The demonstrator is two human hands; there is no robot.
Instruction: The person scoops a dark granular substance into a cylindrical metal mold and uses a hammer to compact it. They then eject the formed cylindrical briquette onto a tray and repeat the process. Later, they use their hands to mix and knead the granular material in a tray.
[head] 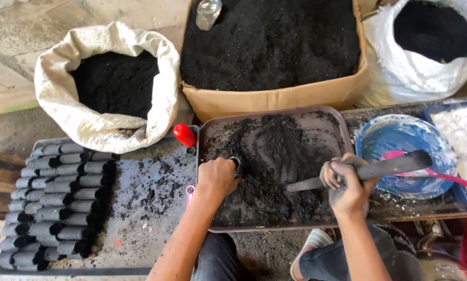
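Observation:
My left hand (217,176) is closed around a small dark tube (235,162), pressing it into the black powdery mix at the left side of a brown tray (343,130). Over the tray's right edge, my right hand (348,182) grips a flat dark metal blade (379,167). The blade's near end points into the black mix (267,161). Rows of filled black tubes (56,200) lie stacked at the far left on a grey board (150,208).
A beige sack (155,67), a cardboard box (275,99) and a white bag (400,78) hold black powder behind the tray. A blue bowl (405,135) with a pink spoon (452,179) stands right. A red cap (184,134) lies by the tray's corner.

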